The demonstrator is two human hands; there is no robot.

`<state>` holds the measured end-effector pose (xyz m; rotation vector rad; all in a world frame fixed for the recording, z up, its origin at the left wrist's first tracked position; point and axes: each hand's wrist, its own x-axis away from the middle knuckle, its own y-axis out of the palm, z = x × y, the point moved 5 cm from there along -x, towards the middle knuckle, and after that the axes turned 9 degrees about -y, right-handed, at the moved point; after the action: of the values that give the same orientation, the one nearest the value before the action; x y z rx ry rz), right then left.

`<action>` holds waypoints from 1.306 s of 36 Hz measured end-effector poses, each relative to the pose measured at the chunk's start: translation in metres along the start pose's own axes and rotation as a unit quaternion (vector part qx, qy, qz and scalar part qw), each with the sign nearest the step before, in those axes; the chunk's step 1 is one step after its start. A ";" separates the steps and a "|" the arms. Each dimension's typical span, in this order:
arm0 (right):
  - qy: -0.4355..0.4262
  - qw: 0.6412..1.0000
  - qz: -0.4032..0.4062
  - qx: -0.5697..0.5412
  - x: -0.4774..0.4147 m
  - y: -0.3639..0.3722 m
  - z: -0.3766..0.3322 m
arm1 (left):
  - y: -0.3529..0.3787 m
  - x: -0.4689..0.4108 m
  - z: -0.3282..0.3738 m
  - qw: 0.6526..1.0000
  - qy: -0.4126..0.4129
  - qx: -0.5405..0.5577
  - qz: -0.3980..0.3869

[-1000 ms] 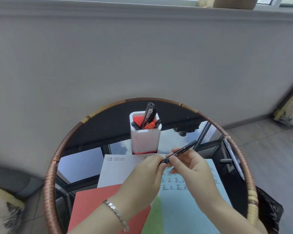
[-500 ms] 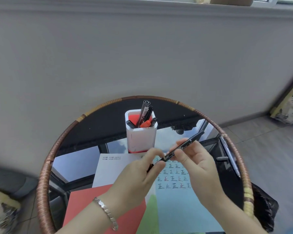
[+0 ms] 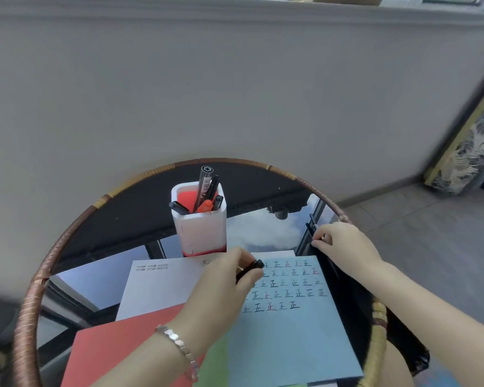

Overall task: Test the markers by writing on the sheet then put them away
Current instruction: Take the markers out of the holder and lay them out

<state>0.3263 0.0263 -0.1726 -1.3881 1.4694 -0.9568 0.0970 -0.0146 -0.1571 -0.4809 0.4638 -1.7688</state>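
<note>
I see table (image 3: 263,230) top of glossy glass, mirror-like | rim (image 3: 56,247) wrapped rattan, rough | holder (image 3: 199,230) smooth white plastic | sheet (image 3: 291,336) matt blue paper | bracelet (image 3: 176,342) shiny metal

Grey wall (image 3: 235,88); tiled floor (image 3: 436,227); round rattan-rimmed glass table (image 3: 67,238).

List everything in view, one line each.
table: one, round, brown woven rim, reflective top.
pen holder: one, white with red base, far middle.
pens: about five, black, grey, orange, in pen holder.
blue sheet: one, covered in written marks, near right.
other sheets: three, white, red, green, near left.
framed picture: one, leaning far right.
left grip: holds black marker above blue sheet.
right grip: fingers curled at black pen by right rim; hold unclear.
</note>
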 end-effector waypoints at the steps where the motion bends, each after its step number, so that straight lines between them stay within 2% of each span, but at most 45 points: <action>1: -0.010 1.000 0.000 0.010 0.000 0.001 0.002 | 0.004 -0.005 0.005 1.000 0.012 -0.010 0.010; 6: -0.031 0.999 -0.009 0.022 0.005 -0.001 0.010 | 0.038 -0.043 0.030 0.992 0.036 -0.116 0.020; 11: -0.018 0.999 0.023 -0.015 0.013 -0.002 0.017 | 0.081 -0.084 0.046 0.974 0.056 -0.221 0.001; 20: -0.013 0.996 0.064 -0.068 0.019 -0.013 0.011 | 0.099 -0.086 0.052 0.957 0.113 -0.265 -0.022; 26: -0.103 0.982 0.106 -0.122 0.013 -0.033 -0.047 | 0.046 -0.058 0.050 0.962 0.147 -0.230 0.024; 31: -0.189 0.965 0.090 -0.161 -0.002 -0.039 -0.115 | -0.023 -0.022 0.022 0.974 0.104 -0.191 0.062; 35: -0.207 0.965 0.056 -0.151 -0.019 -0.031 -0.156 | -0.073 -0.001 -0.006 0.979 0.028 -0.179 0.098; 39: -0.192 0.971 0.030 -0.138 -0.034 -0.020 -0.174 | -0.102 0.016 -0.026 0.977 -0.009 -0.171 0.124; 44: -0.187 0.973 0.052 -0.123 -0.032 -0.018 -0.176 | -0.110 0.030 -0.036 0.978 -0.018 -0.154 0.143; 47: -0.210 0.961 0.107 -0.144 -0.025 -0.031 -0.177 | -0.109 0.033 -0.031 0.977 0.005 -0.140 0.159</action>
<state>0.1683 0.0432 -0.0842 -1.4882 1.4257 -0.2911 -0.0157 -0.0190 -0.1210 -0.5613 0.7600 -1.4040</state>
